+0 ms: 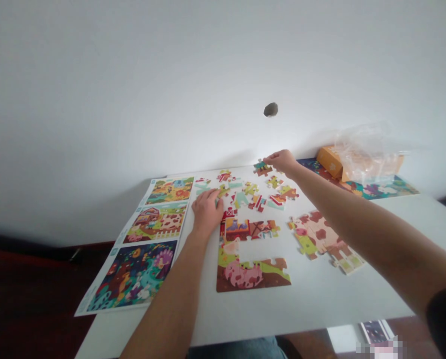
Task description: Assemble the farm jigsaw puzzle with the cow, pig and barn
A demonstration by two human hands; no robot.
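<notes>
We log the right hand [281, 161] pinching a jigsaw piece [262, 168] near the far edge of the white table [313, 299], the left hand [207, 212] curled on loose pieces [241, 199], grip unclear; thin stiff card, probably light, best held by edges.

Left hand [207, 212] rests curled over loose, colorful jigsaw pieces [250, 194] as right hand [281, 160] meets a teal-and-brown piece [262, 168] at the far edge. Nearby lie a partly assembled pig puzzle [245, 274], gapped at center, and a spotted cow section [320, 239].
</notes>
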